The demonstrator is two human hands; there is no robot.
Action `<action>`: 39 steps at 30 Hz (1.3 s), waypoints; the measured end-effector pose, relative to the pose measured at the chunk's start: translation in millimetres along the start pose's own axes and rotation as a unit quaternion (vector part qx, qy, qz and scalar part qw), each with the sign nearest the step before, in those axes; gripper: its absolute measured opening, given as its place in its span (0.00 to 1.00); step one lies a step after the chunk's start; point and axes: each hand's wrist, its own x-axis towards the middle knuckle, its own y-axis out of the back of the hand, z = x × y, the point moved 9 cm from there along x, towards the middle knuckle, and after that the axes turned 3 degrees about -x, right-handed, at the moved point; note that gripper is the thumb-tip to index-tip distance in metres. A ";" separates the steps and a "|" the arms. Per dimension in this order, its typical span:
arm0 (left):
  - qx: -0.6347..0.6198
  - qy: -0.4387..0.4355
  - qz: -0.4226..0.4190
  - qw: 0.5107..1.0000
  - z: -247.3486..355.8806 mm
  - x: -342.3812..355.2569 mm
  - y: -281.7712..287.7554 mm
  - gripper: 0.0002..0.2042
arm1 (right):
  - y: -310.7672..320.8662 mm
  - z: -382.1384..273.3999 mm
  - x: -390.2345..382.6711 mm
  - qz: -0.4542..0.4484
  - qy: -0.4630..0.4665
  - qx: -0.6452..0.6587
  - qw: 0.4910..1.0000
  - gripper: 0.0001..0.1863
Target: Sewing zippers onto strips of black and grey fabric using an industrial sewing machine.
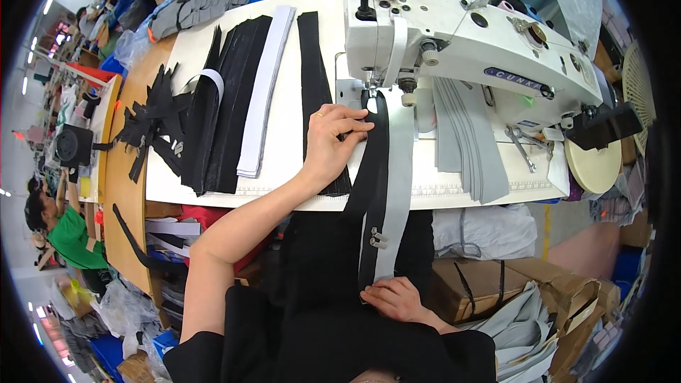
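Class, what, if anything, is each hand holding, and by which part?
The right hand holds the grey strip and black tape near their lower ends. The left hand touches the tape's upper part; whether it pinches cannot be told.

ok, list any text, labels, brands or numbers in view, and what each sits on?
Sewing machine, blue nameplate: pale lettering, a brand name; I won't copy it.
White tabletop, ruler scale along near edge: any numerals too small to read.
Background: nothing I can read.
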 end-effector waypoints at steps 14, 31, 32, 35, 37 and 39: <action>0.011 -0.016 0.006 1.000 3.2 -2.0 -1.4 0.11 | -4.1 8.4 10.3 -0.001 0.000 0.034 0.999 0.16; -0.036 0.022 0.025 0.999 -10.2 -2.4 2.7 0.10 | 17.0 38.4 44.5 0.056 -0.060 0.032 0.996 0.16; -0.035 0.022 0.024 0.999 -10.2 -2.1 2.7 0.10 | 17.7 40.5 48.3 0.057 -0.061 0.032 0.996 0.16; -0.034 0.024 0.017 0.999 -9.6 -1.4 2.8 0.11 | 19.7 46.4 59.3 0.067 -0.067 0.028 0.995 0.15; -0.029 0.017 0.009 0.999 -6.4 -0.4 2.6 0.12 | 21.3 50.3 64.1 0.082 -0.075 0.031 0.993 0.16; -0.021 0.010 0.007 1.000 -4.3 0.0 1.3 0.12 | 21.8 54.3 66.9 0.089 -0.078 0.031 0.992 0.16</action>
